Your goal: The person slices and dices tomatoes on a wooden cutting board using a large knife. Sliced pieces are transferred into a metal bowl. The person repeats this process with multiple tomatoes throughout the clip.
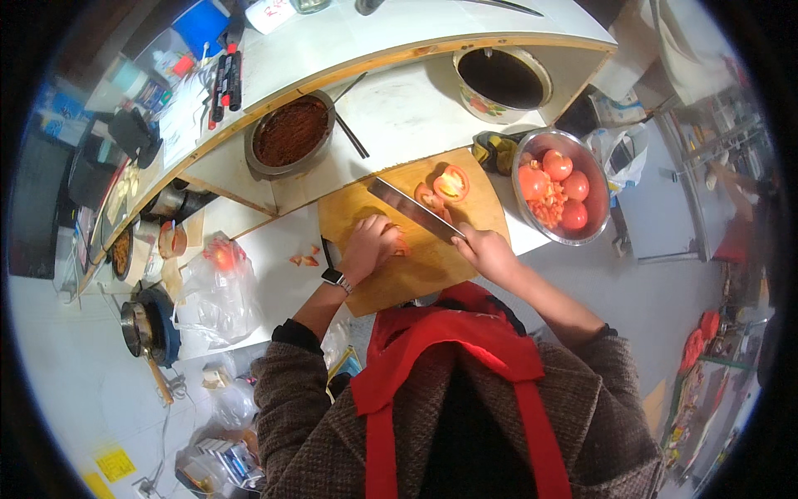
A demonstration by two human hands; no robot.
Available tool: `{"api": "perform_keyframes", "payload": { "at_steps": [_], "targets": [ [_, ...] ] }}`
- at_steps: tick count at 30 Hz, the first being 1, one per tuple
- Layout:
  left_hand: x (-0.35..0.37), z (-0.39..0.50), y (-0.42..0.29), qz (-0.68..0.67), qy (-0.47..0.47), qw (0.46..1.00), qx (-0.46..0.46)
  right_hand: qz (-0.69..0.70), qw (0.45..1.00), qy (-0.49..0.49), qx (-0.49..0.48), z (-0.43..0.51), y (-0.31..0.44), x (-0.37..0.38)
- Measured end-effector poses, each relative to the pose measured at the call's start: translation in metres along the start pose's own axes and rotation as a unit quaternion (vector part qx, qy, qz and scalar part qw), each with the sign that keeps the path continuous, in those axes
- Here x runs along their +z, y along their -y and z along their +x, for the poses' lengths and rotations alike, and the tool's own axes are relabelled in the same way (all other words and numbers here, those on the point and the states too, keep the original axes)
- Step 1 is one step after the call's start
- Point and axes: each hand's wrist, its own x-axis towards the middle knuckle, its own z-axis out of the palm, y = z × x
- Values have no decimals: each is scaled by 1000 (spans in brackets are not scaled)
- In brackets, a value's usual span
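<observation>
A wooden cutting board (430, 268) lies in front of me. My left hand (373, 243), with a watch on its wrist, rests over cut tomato (399, 241) on the board; its fingers cover part of the pieces. My right hand (486, 249) grips a cleaver (416, 211), whose broad blade slants up and left across the board. Just beyond the blade are a tomato half (451, 183) and more tomato pieces (427, 196). Right of the board, a metal bowl (601, 215) holds several whole tomatoes (557, 164) and chopped tomato (547, 204).
A bowl of dark red paste (292, 134) and an enamel pot of dark liquid (500, 78) stand under the raised shelf (399, 47). Small tomato scraps (303, 259) and a plastic bag (218, 293) lie left of the board. A cloth (495, 151) touches the bowl's side.
</observation>
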Motion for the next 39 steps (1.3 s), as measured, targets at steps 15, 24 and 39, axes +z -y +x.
{"api": "perform_keyframes", "payload": {
  "at_steps": [15, 24, 39],
  "targets": [
    [43, 3, -55, 48, -185, 949, -250, -33, 979, 87, 179, -14, 23, 43],
    [39, -8, -31, -71, -238, 946, -207, -75, 986, 79, 127, -5, 37, 43],
    [52, -6, -28, 29, -242, 956, -160, -53, 994, 48, 81, 21, 25, 71]
  ]
}}
